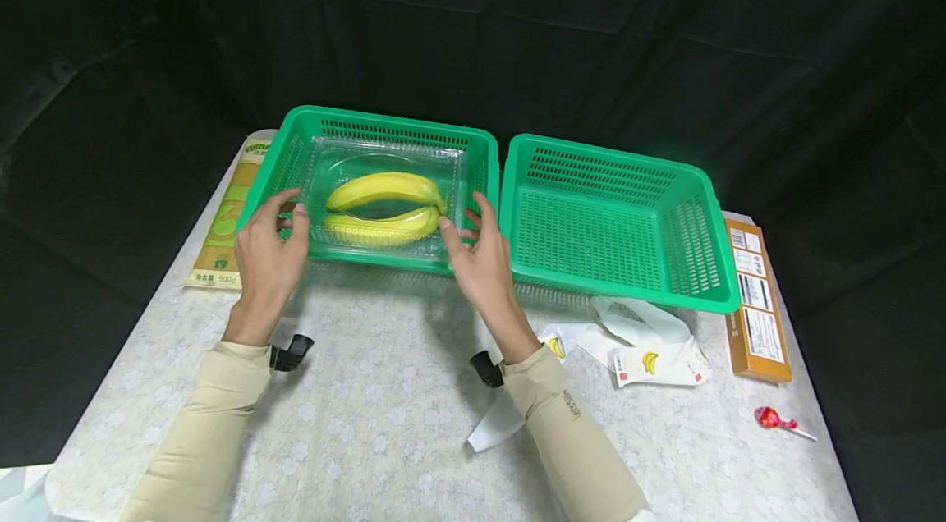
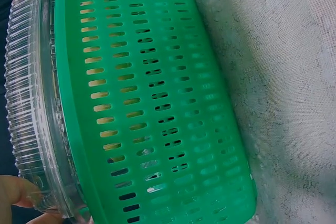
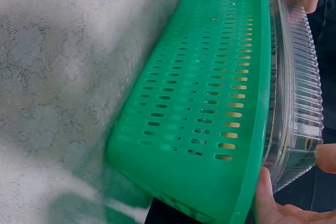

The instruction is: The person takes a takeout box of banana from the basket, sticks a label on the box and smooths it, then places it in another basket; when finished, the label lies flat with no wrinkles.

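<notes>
Two yellow bananas (image 1: 384,189) show through a clear plastic fruit box (image 1: 388,154) at the left green basket (image 1: 399,125). The ribbed top of the box stands above the basket's rim in both wrist views; yellow shows through the basket's slots below. My left hand (image 1: 272,253) pinches the box's near left corner with thumb and fingers. At the opposite end, my right hand (image 1: 479,259) pinches the right side, its thumb on the ribbed top and a finger lower, by the basket rim. How the box's bottom rests is hidden.
A second green basket (image 1: 591,235) stands to the right, beside an orange-brown carton (image 1: 757,300). A yellow-green 500g packet (image 1: 222,239) lies at the left. In front are a white paper strip with banana prints (image 1: 658,364) and a red lollipop (image 1: 769,417).
</notes>
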Motion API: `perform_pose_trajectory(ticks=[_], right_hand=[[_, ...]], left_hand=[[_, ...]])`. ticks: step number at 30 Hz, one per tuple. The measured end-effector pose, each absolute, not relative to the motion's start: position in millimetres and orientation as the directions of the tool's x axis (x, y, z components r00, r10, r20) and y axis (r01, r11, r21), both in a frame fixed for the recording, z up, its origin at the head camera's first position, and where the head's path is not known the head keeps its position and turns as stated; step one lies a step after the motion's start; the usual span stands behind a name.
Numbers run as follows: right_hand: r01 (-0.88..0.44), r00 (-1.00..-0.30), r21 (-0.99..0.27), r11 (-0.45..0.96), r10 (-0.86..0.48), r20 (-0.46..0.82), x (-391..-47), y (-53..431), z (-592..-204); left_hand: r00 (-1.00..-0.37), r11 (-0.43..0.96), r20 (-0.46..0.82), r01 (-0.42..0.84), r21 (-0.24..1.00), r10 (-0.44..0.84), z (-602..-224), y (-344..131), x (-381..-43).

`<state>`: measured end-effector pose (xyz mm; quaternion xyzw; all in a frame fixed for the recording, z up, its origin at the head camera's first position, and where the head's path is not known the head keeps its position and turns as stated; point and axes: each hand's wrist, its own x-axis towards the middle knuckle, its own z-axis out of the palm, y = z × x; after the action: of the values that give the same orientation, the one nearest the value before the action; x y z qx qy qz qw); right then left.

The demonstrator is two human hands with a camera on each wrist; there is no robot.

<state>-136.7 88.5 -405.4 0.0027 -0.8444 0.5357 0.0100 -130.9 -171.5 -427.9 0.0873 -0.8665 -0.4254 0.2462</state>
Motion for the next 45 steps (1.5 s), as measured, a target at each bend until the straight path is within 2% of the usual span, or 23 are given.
perform_pose_trajectory(ticks=[8, 18, 45], right_hand=[[-0.002, -1.0, -0.895, 0.447, -0.002, 0.001, -137.1, 89.3, -408.2], [0.045, -0.998, -0.93, 0.366, -0.016, -0.055, -138.4, 91.6, -406.5], [-0.007, -0.999, -0.907, 0.421, -0.046, -0.013, -135.8, 93.7, -402.0]], left_hand=[[-0.862, 0.628, 0.358, 0.06, 0.776, -0.359, -427.6, -171.9, -130.1], [-0.862, 0.622, 0.356, 0.062, 0.78, -0.361, -427.6, -172.5, -131.0], [-0.866, 0.572, 0.338, 0.075, 0.817, -0.369, -428.1, -172.2, -128.8]])
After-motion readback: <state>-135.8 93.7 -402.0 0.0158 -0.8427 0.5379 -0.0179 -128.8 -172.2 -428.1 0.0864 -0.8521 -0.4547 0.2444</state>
